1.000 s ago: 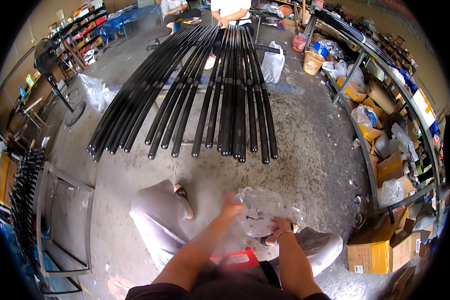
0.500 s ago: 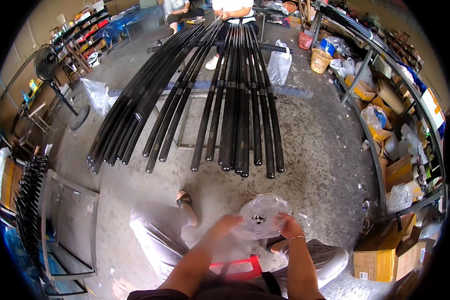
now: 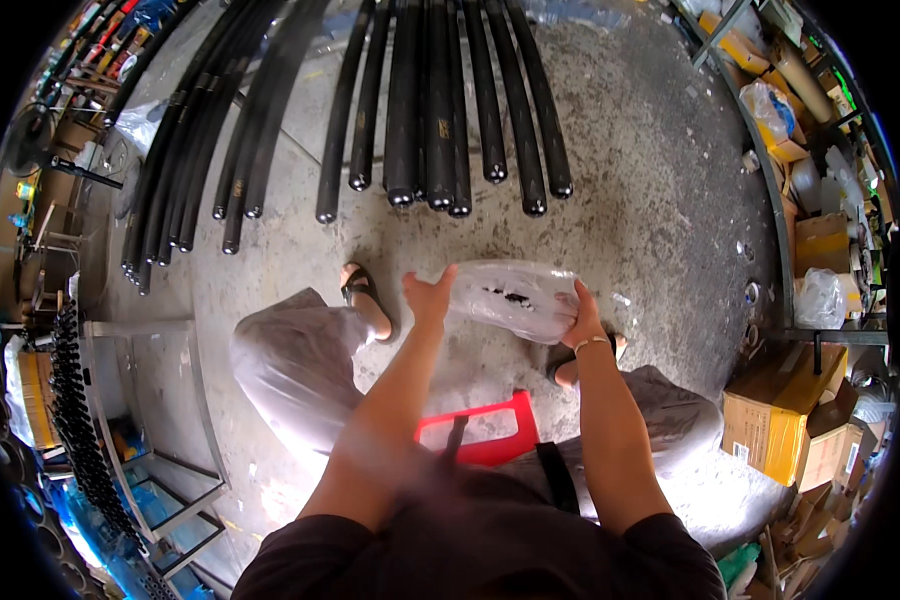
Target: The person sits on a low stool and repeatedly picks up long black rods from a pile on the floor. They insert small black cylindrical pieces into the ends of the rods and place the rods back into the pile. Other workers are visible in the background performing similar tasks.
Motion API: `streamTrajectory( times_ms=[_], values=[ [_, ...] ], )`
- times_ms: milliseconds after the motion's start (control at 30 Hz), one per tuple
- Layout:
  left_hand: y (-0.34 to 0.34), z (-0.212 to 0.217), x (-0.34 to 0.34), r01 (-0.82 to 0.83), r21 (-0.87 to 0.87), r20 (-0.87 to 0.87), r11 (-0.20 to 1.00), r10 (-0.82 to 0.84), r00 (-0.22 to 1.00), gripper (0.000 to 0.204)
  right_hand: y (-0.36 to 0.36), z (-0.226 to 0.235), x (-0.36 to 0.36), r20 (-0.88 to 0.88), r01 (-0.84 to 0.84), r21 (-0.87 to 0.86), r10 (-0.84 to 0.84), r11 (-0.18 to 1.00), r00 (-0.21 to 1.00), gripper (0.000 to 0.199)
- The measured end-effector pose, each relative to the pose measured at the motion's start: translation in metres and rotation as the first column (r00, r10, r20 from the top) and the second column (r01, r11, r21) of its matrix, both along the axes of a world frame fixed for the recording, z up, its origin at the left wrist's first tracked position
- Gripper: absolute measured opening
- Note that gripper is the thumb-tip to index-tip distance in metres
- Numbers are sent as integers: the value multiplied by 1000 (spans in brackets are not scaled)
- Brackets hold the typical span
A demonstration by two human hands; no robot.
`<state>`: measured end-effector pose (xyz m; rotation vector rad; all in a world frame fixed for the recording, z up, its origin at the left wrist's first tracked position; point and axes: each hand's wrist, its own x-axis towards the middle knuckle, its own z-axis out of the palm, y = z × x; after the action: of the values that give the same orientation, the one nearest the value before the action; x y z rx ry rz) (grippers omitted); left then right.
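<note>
Hands meet on a clear plastic bag (image 3: 515,297) in the head view, the only one we have: we see the left hand (image 3: 428,297) pinching its near-left edge, thumb up and fingers closed on the film, while the right hand (image 3: 582,322), a thin bracelet at the wrist, clamps the right end from the side. The bag hangs stretched between them above the concrete floor (image 3: 650,200), just ahead of the person's knees and sandalled feet, with a small cluster of dark bits showing through its middle. As we judge it, the work is at an early point: the bag is held up and spread but barely filled, and the long black rods (image 3: 440,100) lie untouched in rows well beyond it, their round capped ends pointing toward us. The film is thin, crinkled and glossy; the rods are matte, smooth and tubular; the floor is rough, stained grey. A red plastic stool (image 3: 480,432) sits under the person, a metal frame (image 3: 160,420) stands at the left, and brown cardboard boxes (image 3: 780,420) crowd the shelves at the right.
</note>
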<state>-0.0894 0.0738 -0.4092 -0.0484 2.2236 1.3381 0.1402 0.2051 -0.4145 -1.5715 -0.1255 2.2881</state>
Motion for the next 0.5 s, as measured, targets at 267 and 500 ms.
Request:
streamTrajectory(
  times_ms=[267, 500],
  values=[
    [24, -30, 24, 703, -560, -268, 438, -899, 346, 65, 16, 1, -10, 611, -454, 640, -52, 619, 790, 35],
    [40, 0, 32, 741, -611, -363, 277, -931, 49, 48, 7, 52, -36, 699, -727, 680, -218, -95, 681, 31]
  ],
)
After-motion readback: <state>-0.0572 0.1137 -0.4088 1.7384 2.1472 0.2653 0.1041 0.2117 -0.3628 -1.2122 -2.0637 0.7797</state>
